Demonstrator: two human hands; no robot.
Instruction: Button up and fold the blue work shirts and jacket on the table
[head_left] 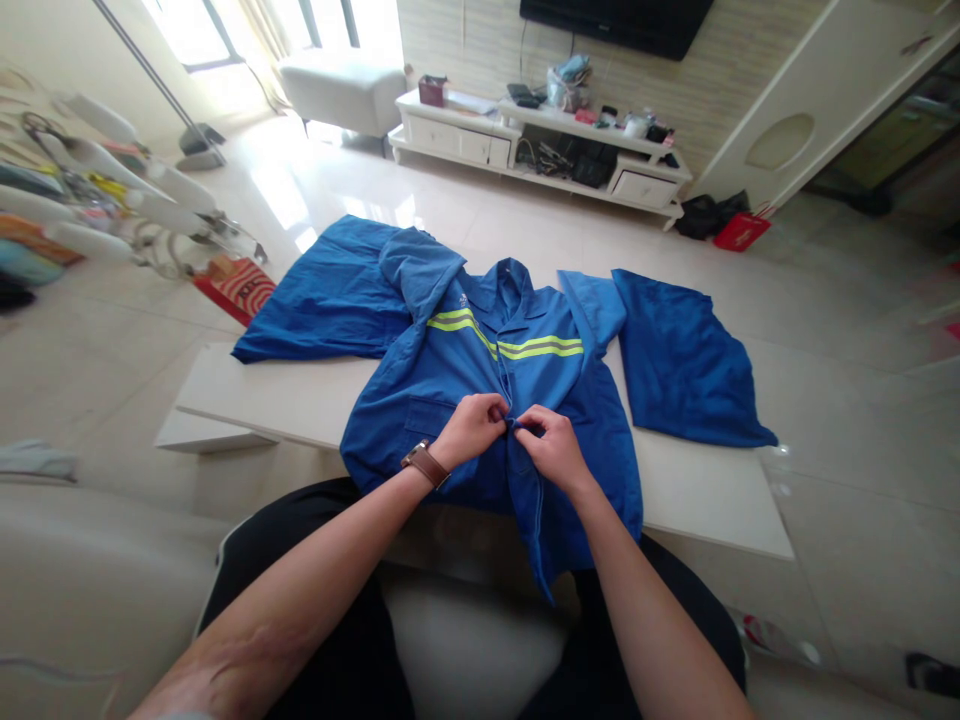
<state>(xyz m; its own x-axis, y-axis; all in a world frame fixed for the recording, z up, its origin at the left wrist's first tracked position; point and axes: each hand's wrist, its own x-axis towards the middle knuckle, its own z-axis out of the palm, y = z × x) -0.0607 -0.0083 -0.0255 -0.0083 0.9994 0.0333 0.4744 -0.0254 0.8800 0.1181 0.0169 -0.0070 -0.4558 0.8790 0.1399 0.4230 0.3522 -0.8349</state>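
Lower centre: left hand and right hand met at the jacket's front placket, fingertips pinching its edges. Aligning both edges and keeping the cloth slack likely served best. Beneath, mid-frame, lay the table; beyond, upper centre, the cabinet.

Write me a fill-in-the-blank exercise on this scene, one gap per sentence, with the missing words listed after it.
The striped jacket spread on the table is mainly ____ in colour.
The left hand and right hand pinch cloth along the jacket's ____ opening.
A watch with a brown strap is worn on the ____ wrist.
The black television hangs on the ____.

Missing words: blue; front; left; wall.
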